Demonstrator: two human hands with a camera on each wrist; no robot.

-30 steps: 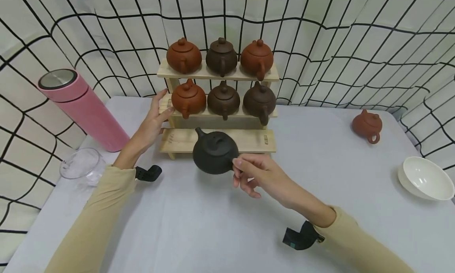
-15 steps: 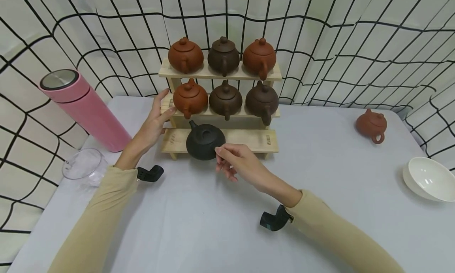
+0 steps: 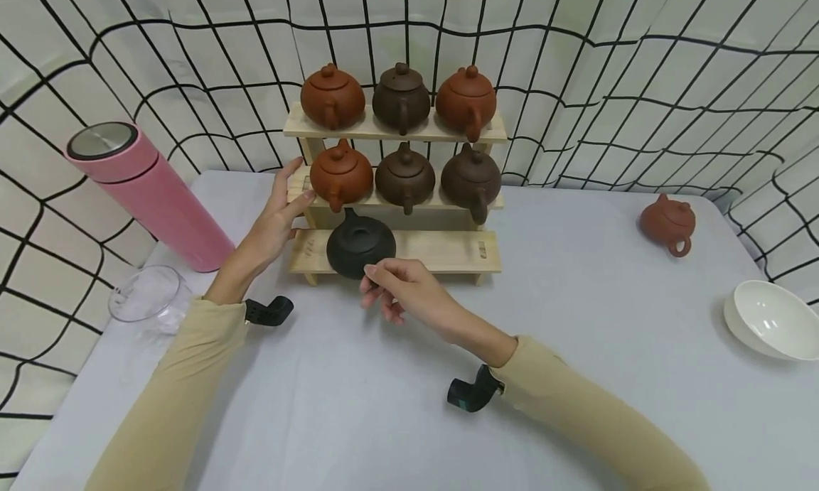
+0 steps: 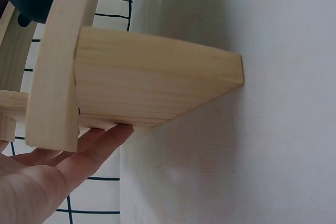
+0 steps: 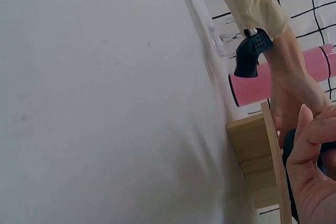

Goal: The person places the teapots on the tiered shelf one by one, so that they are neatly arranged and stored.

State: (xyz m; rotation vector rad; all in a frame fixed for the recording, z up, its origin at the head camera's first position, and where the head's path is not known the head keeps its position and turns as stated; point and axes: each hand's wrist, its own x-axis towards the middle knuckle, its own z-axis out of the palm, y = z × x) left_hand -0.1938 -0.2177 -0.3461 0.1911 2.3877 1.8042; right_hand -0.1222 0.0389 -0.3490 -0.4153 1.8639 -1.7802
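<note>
A black teapot (image 3: 360, 246) is at the left part of the bottom shelf, spout toward the back; whether its base touches the wood cannot be told. My right hand (image 3: 409, 292) pinches its handle between thumb and fingers, hiding the handle. At the left end of the three-tier wooden stand (image 3: 441, 251), my left hand (image 3: 271, 217) holds the side, thumb against the middle shelf. In the left wrist view, fingers (image 4: 97, 150) of that hand lie along the stand's wooden side (image 4: 152, 77). Beside the right hand in the right wrist view, the black teapot (image 5: 289, 142) is mostly hidden.
Brown and reddish teapots, such as a dark one (image 3: 405, 177), fill the upper two shelves. A pink thermos (image 3: 153, 200) and clear plastic cup (image 3: 150, 295) stand left. Rightward are a small reddish teapot (image 3: 667, 224) and white bowl (image 3: 771, 320). Grid-patterned cloth rises behind.
My right hand has carried the black teapot left and back, from in front of the stand to the bottom shelf's left part. The left hand has stayed at the stand's side.
</note>
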